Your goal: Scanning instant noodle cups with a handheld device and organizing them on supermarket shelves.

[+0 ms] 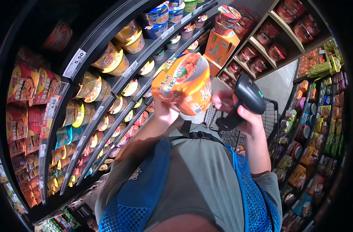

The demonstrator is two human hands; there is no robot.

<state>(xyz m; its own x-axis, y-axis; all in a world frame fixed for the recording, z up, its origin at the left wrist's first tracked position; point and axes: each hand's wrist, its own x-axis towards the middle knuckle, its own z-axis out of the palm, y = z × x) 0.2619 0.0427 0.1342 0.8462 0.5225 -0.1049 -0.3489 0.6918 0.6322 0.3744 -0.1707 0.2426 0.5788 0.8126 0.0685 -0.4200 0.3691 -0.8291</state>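
Note:
An orange instant noodle bowl (191,87), its printed lid tilted up and to the left, is gripped from below by my left hand (167,111). My right hand (249,117) is closed around the handle of a black handheld barcode scanner (249,94), which shows a small green light. The scanner's upper end points up and away from me, to the right of the bowl. Some fingers of my right hand are blurred between scanner and bowl. The two things are apart.
Curved shelves (86,55) of noodle bowls and packets with price tags rise at left. A wire shopping cart (269,116) stands beyond my right hand. Orange cartons (220,47) carry more bowls at the aisle's end, beside a wooden cubby shelf (276,43). Packaged goods (305,145) fill shelving at right.

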